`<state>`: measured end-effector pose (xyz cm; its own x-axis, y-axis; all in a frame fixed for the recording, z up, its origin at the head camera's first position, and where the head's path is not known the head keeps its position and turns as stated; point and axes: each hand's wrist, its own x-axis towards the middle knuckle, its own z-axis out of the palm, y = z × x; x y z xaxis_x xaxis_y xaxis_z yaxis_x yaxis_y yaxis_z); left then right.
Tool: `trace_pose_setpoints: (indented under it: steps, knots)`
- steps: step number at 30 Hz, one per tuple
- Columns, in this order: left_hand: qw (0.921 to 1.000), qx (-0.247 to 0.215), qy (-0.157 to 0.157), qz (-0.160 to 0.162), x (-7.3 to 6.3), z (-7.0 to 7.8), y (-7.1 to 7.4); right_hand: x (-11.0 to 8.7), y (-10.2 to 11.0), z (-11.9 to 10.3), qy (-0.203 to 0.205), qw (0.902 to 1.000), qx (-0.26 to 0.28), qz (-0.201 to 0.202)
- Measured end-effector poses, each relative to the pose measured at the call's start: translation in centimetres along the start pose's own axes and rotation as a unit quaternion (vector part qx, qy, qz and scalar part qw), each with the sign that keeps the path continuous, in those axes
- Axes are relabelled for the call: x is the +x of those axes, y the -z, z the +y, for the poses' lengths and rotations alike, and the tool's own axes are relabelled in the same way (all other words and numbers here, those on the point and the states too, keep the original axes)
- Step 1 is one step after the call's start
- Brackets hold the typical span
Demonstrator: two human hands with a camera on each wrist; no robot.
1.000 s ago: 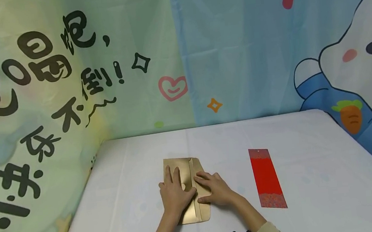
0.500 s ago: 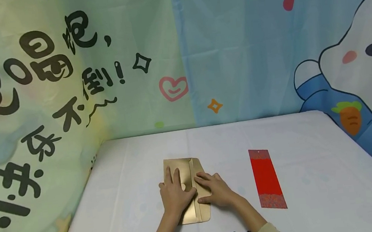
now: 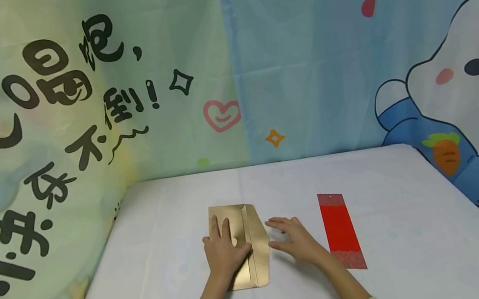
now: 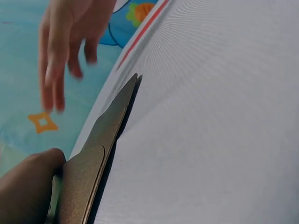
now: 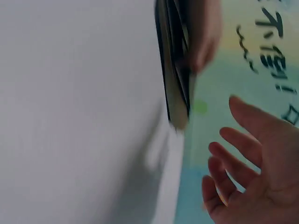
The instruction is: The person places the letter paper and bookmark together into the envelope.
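Observation:
A gold paper envelope (image 3: 237, 219) lies on the white table with its flap (image 3: 260, 250) spread to the right. My left hand (image 3: 225, 255) rests on the envelope's left part, fingers straight and thumb reaching toward the fold. Just right of the flap, my right hand (image 3: 296, 241) hovers with fingers loosely bent and nothing between them. In the right wrist view the right hand (image 5: 261, 172) is apart from the envelope (image 5: 175, 93). The left wrist view shows the envelope (image 4: 93, 172) edge-on beside the left thumb (image 4: 35, 172).
A flat red strip (image 3: 341, 229) with patterned ends lies on the table (image 3: 165, 237), right of the envelope, partly behind the right forearm. A printed curtain (image 3: 173, 38) with characters and a cartoon animal (image 3: 472, 93) hangs around the table.
My right hand has come off the envelope's flap and moved to the right, uncovering it. My left hand stays on the envelope.

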<state>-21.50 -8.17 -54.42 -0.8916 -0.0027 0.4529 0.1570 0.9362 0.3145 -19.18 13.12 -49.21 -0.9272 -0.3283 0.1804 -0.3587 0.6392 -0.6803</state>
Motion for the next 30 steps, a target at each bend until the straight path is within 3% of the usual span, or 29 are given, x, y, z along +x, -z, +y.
trace_pose_setpoints:
  steps: [6, 11, 19, 24, 30]
  knots:
    - [0.9997, -0.005, -0.020, 0.014, 0.2, -0.2, 0.0, -2.4, 5.2, 4.3, -0.057, 0.9915, -0.054, 0.104]
    - [1.0000, -0.002, -0.008, -0.004, 0.2, -0.3, 0.1, -4.1, 7.9, 8.6, -0.097, 0.9831, -0.121, 0.098]
    - [0.9999, -0.005, -0.004, -0.009, 0.0, -0.1, 0.0, -5.1, 7.0, 11.5, -0.139, 0.9752, -0.170, 0.030]
    - [0.9999, 0.005, -0.008, -0.004, 0.0, -0.1, 0.1, -5.2, 6.2, 12.0, -0.132, 0.9739, -0.181, 0.035]
    - [0.9999, 0.008, -0.010, 0.003, -0.1, -0.3, 0.0, -5.0, 5.6, 11.7, -0.112, 0.9796, -0.156, 0.058]
